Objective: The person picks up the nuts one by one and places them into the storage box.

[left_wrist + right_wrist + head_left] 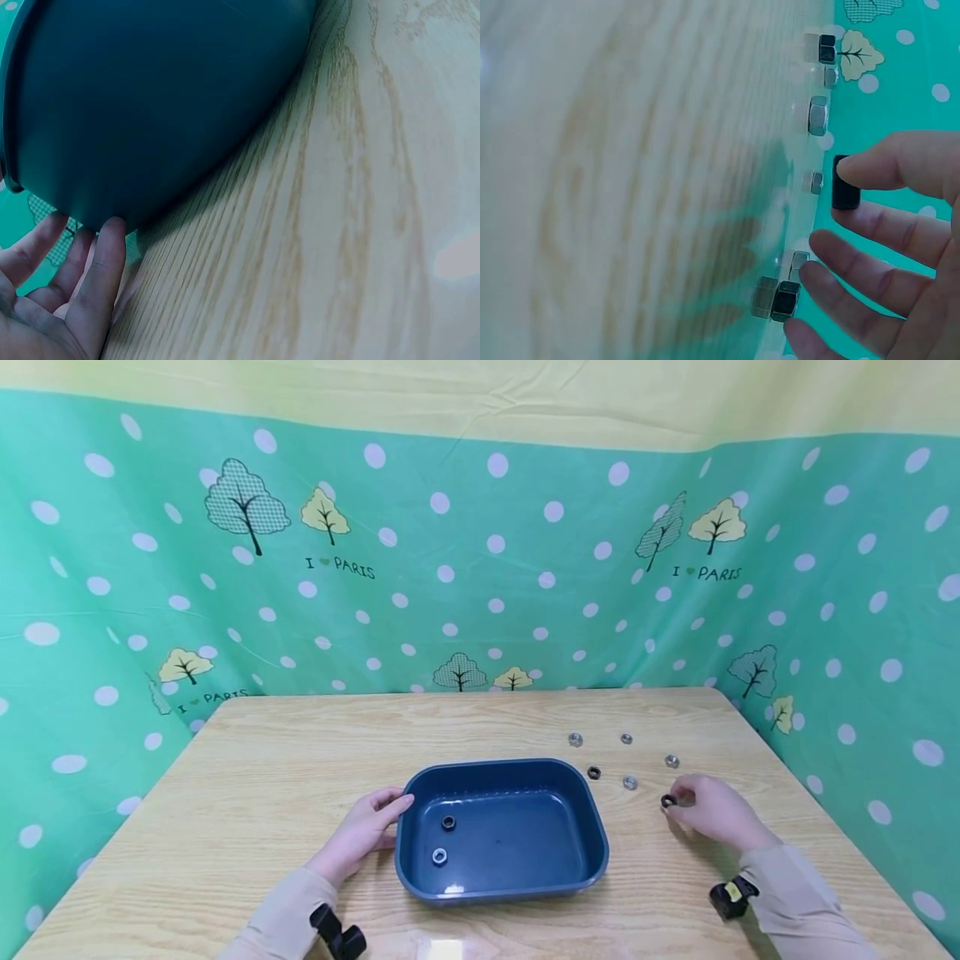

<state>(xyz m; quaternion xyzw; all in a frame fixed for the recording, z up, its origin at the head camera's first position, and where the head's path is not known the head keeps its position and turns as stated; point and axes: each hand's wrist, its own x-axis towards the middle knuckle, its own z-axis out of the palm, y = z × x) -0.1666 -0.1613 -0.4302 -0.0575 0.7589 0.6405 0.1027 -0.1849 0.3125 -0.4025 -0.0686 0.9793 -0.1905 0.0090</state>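
Pale sleeves [266, 914] with black wrist cameras [731, 897] strapped on reach in from the lower edge; just beyond sits a dark blue tray [517, 847] on the wood-grain bench [300, 743]; the left hand [363, 833] grips the tray's left end, thumb at the rim and fingertips against the outer wall; on the tray's floor, towards that same end, lie a bright nut [440, 857] and, a little farther back, a dark nut [448, 822], the two apart; well to the tray's right, the right hand [716, 812] pinches a black nut [668, 801] between thumb and index finger, clear of the bench; in the right wrist view a second black nut [785, 300] shows by the little fingertip, touching or not I cannot tell; between tray and right hand lies a silver nut [630, 783], with a third black nut [594, 772] just beside the tray's back right corner; beyond the right hand is a second silver nut [672, 762]; farther back lie two more silver nuts [575, 740], well apart; behind hangs a green dotted cloth [495, 610] printed with trees
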